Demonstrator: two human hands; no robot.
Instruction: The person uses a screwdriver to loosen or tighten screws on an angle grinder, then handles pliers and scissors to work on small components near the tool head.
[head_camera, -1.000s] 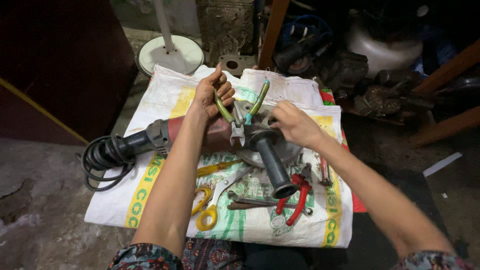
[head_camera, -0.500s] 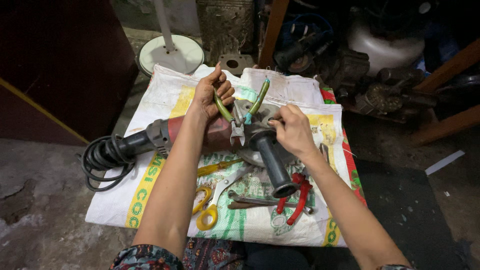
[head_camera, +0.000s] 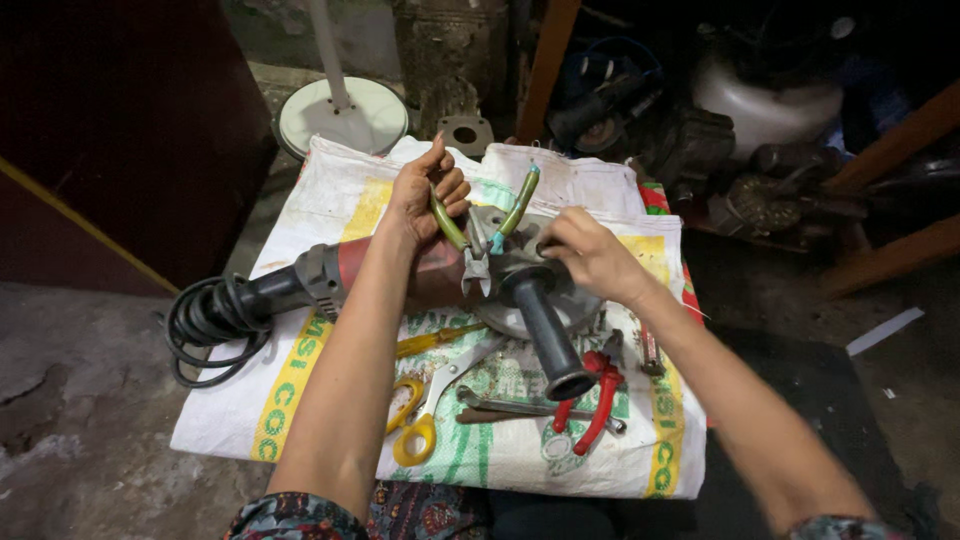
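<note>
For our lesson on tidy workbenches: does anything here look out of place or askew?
Nothing is spilled or plainly broken. The tools lie loose on a woven sack: yellow scissors and red pliers overlap a spanner. The grinder lies on its side, its cable coiled off the sack's edge.

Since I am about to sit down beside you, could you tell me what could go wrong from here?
The green-handled pliers in the left hand might slip off the angle grinder head toward the right hand fingers close by. The scissors and red-handled pliers lying loose on the woven sack could snag a forearm.
</note>
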